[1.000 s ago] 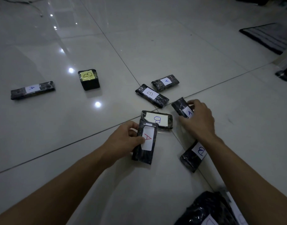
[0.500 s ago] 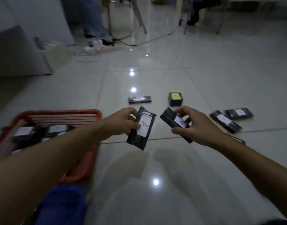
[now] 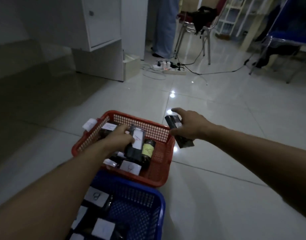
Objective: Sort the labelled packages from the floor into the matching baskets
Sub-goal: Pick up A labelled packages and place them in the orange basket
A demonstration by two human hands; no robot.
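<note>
The room is dim and the colours look grey and flat. Small bright glare spots lie on the glossy tiled floor [image 3: 209, 118], mirrored from lights above. The left side of the floor is in deep shadow. The wide lens bends the straight lines near the edges. The picture is soft and grainy, and the labels are slightly blurred

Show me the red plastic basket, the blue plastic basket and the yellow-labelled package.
red plastic basket [image 3: 145, 130], head view, far mesh wall.
blue plastic basket [image 3: 140, 193], head view, far rim.
yellow-labelled package [image 3: 148, 150], head view, its yellow label.
</note>
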